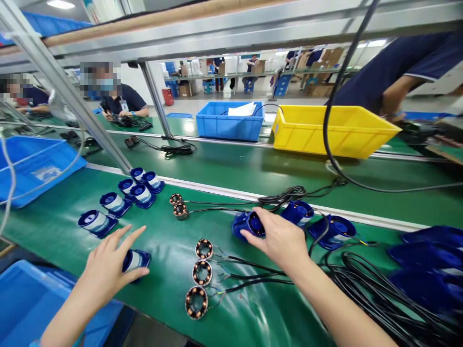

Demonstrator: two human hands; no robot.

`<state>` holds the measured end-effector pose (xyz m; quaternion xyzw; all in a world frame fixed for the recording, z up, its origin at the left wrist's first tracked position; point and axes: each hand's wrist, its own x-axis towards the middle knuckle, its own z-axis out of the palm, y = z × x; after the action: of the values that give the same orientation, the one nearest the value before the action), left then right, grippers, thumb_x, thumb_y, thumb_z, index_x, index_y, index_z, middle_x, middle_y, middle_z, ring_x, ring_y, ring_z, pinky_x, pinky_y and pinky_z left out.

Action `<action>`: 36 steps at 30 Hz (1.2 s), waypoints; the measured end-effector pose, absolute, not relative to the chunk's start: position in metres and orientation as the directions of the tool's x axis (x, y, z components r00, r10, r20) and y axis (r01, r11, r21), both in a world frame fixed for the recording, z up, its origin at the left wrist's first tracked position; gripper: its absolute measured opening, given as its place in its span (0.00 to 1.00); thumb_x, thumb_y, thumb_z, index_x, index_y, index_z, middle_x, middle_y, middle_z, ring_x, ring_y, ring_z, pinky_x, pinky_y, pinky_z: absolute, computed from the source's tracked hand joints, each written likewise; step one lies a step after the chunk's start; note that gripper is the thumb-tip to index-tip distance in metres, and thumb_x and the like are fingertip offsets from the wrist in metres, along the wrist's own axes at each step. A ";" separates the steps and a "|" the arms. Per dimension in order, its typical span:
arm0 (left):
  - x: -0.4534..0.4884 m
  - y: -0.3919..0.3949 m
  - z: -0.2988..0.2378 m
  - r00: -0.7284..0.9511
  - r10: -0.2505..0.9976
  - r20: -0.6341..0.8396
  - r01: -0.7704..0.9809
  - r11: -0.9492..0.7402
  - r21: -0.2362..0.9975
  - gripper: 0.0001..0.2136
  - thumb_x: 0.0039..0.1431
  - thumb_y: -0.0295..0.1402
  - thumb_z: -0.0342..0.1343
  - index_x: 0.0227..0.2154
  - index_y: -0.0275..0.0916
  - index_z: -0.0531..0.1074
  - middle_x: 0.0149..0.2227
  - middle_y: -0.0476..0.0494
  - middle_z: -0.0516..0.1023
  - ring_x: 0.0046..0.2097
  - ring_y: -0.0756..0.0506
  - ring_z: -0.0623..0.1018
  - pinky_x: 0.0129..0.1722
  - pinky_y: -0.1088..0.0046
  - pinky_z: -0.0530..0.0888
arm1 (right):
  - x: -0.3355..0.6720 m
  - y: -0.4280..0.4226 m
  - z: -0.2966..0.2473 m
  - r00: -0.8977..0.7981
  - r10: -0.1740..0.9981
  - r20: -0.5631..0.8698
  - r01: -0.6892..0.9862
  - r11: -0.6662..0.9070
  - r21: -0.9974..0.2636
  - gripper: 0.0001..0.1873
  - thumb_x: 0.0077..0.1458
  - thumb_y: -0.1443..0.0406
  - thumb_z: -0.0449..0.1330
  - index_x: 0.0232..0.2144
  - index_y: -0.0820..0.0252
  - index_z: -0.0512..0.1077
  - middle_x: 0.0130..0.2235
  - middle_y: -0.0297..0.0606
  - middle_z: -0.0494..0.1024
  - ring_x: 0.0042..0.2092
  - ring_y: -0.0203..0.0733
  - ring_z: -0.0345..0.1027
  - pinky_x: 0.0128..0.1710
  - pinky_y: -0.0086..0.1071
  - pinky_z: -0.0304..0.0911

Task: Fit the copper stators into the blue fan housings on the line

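Observation:
My left hand point(106, 265) has its fingers spread around a blue plastic housing point(136, 260) with a white label; whether skin touches it I cannot tell. My right hand point(280, 236) grips another blue housing point(240, 226) between thumb and fingers at the middle of the green bench. Between the hands, several copper-wound stator rings point(197, 302) lie in a column, wires trailing right. Two more stators point(180, 210) lie farther back on black cables. Labelled blue housings point(96, 221) stand grouped at the left. Beyond my right hand, further housings point(333, 230) have wires coming out.
Coiled black cables point(361, 284) cover the right side beside dark blue parts point(427, 270). A yellow bin point(333, 132) and a blue bin point(229, 123) stand at the back. Blue crates point(36, 164) flank the left. A metal post point(72, 91) rises there; co-workers sit beyond.

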<state>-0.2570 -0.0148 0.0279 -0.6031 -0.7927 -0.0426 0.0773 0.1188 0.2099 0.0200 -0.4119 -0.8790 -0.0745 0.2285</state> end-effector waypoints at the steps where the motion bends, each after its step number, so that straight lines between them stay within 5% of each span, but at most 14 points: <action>1: -0.269 -0.028 0.022 -0.300 0.945 0.127 0.952 0.305 -0.022 0.39 0.52 0.50 0.64 0.67 0.56 0.59 0.67 0.37 0.63 0.62 0.25 0.70 0.51 0.44 0.75 | 0.122 0.211 0.016 -0.600 0.682 0.418 0.747 0.664 -0.013 0.30 0.57 0.50 0.66 0.53 0.66 0.74 0.48 0.48 0.82 0.41 0.50 0.79 0.37 0.37 0.69; 5: -0.292 -0.053 0.008 -0.284 0.959 0.026 0.942 0.273 0.196 0.38 0.52 0.39 0.63 0.67 0.54 0.61 0.65 0.40 0.68 0.61 0.32 0.74 0.57 0.53 0.75 | 0.137 0.221 0.003 -0.642 0.694 0.326 0.746 0.664 0.055 0.29 0.58 0.51 0.66 0.53 0.65 0.74 0.47 0.46 0.83 0.38 0.49 0.79 0.37 0.38 0.68; 10: -0.279 -0.031 0.009 -0.263 0.964 0.031 0.909 0.237 0.342 0.32 0.60 0.48 0.58 0.66 0.50 0.60 0.62 0.42 0.72 0.59 0.36 0.76 0.56 0.60 0.76 | 0.155 0.229 0.008 -0.597 0.681 0.425 0.775 0.627 0.083 0.29 0.60 0.56 0.65 0.57 0.70 0.72 0.52 0.55 0.78 0.53 0.62 0.72 0.54 0.52 0.62; 14: -0.255 0.007 -0.002 -0.291 0.950 0.113 0.893 0.227 0.388 0.39 0.54 0.59 0.60 0.62 0.41 0.64 0.59 0.36 0.74 0.57 0.33 0.77 0.57 0.56 0.75 | 0.125 0.197 0.014 -0.662 0.671 0.333 0.549 0.737 -0.394 0.27 0.65 0.58 0.60 0.63 0.63 0.66 0.59 0.50 0.73 0.58 0.50 0.67 0.60 0.43 0.62; 16: -0.240 0.026 -0.007 -0.274 0.952 0.140 0.886 0.193 0.423 0.38 0.54 0.60 0.60 0.61 0.41 0.64 0.59 0.36 0.73 0.58 0.34 0.76 0.59 0.56 0.73 | 0.102 0.181 0.013 -0.774 0.624 0.109 0.411 0.625 -0.663 0.29 0.62 0.63 0.63 0.64 0.60 0.64 0.55 0.45 0.75 0.51 0.42 0.73 0.54 0.36 0.67; 19: -0.222 0.046 -0.008 -0.218 0.967 0.135 0.873 0.131 0.469 0.36 0.57 0.58 0.60 0.62 0.44 0.63 0.59 0.39 0.73 0.58 0.36 0.75 0.59 0.58 0.73 | 0.078 0.174 0.011 -0.846 0.523 -0.101 0.374 0.448 -0.812 0.32 0.56 0.70 0.64 0.63 0.59 0.65 0.46 0.37 0.78 0.35 0.35 0.72 0.41 0.30 0.68; 25: -0.210 0.063 -0.007 -0.137 0.983 0.123 0.845 0.051 0.533 0.33 0.58 0.54 0.61 0.63 0.45 0.63 0.59 0.40 0.73 0.59 0.38 0.74 0.60 0.58 0.72 | 0.061 0.196 0.008 -0.858 0.512 -0.039 0.382 0.585 -0.716 0.35 0.50 0.76 0.66 0.60 0.59 0.71 0.46 0.40 0.77 0.45 0.42 0.72 0.49 0.33 0.67; 31: -0.207 0.079 -0.014 -0.178 0.973 0.144 0.821 0.066 0.567 0.35 0.53 0.54 0.66 0.60 0.45 0.66 0.60 0.41 0.73 0.60 0.37 0.74 0.61 0.57 0.72 | 0.048 0.190 0.001 -0.824 0.561 -0.074 0.482 0.627 -0.612 0.31 0.53 0.56 0.73 0.58 0.53 0.73 0.53 0.42 0.80 0.53 0.53 0.75 0.51 0.40 0.69; 36: -0.172 0.103 -0.018 -0.114 0.984 0.140 0.769 -0.002 0.639 0.32 0.49 0.46 0.71 0.56 0.44 0.68 0.55 0.42 0.77 0.56 0.37 0.77 0.57 0.57 0.74 | 0.073 0.184 0.034 -0.675 0.716 0.178 0.488 0.614 -0.621 0.32 0.54 0.53 0.72 0.58 0.56 0.72 0.47 0.41 0.81 0.46 0.48 0.77 0.46 0.36 0.70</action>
<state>-0.1720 0.1031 -0.0177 -0.6412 -0.6834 -0.2997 -0.1791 0.0726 0.1839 0.0341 -0.3447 -0.8735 0.2726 0.2095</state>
